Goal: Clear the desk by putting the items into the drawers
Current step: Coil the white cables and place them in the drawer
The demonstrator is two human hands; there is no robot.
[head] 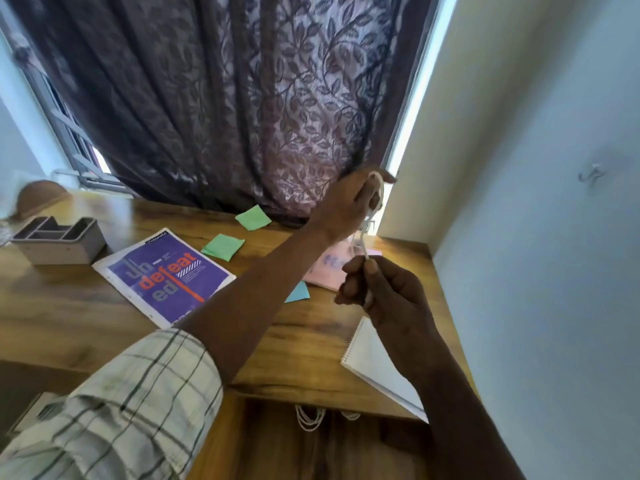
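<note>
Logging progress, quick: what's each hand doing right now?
Left hand: closed, gripping the upper end of the white cable.
Right hand: closed, pinching the same cable lower down.

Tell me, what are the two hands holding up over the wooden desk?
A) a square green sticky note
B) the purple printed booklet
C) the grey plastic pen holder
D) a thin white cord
D: the left hand and right hand each grip the thin white cord, which runs between them.

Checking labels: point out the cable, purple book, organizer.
cable (363, 244): head view, its middle stretch.
purple book (166, 275): head view, middle of the cover.
organizer (60, 252): head view, front wall.
</note>
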